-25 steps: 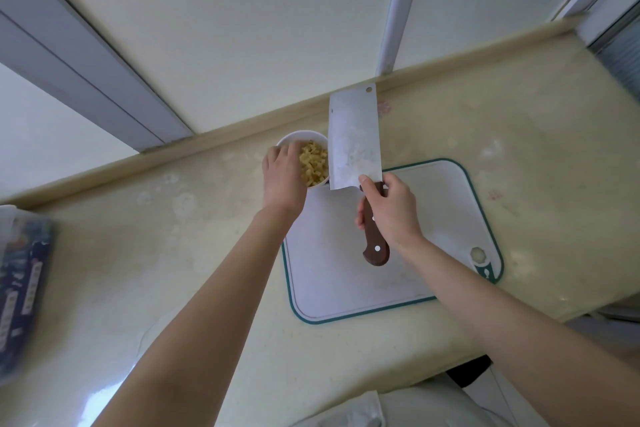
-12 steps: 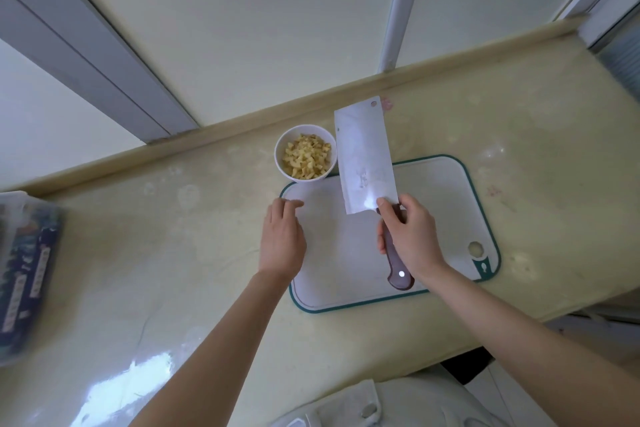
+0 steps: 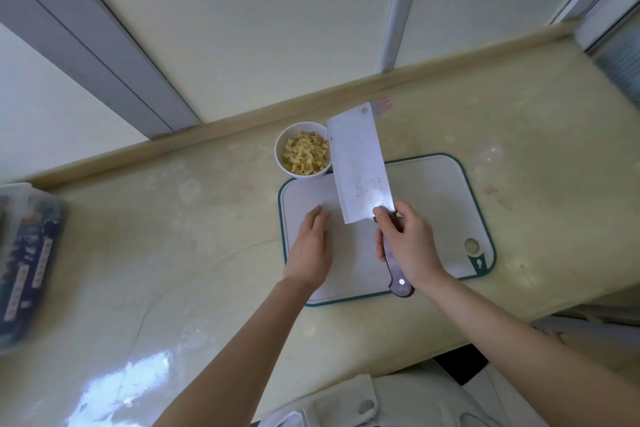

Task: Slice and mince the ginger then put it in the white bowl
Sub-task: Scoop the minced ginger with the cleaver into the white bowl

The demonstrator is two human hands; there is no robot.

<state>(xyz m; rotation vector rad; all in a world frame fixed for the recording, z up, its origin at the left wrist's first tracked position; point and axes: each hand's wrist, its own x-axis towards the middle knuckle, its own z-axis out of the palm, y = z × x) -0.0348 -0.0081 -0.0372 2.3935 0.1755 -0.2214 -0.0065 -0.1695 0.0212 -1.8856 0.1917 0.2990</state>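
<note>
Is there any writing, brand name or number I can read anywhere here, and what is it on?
Nothing is legible.
cleaver: faint mark on the blade, too blurred to read.
blue package: rows of label print, too blurred to read.
pink patch beyond the blade's tip: blurred, unreadable.

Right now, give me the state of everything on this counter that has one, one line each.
White round bowl: upright, holding ginger.
Yellow minced ginger: piled in the bowl.
Steel cleaver with brown handle: held up, broad side up, tip by the bowl.
White green-edged cutting board: flat on the counter, no ginger visible.
Left hand: open, fingers straight, over the board.
Right hand: grips the cleaver's handle.
</note>
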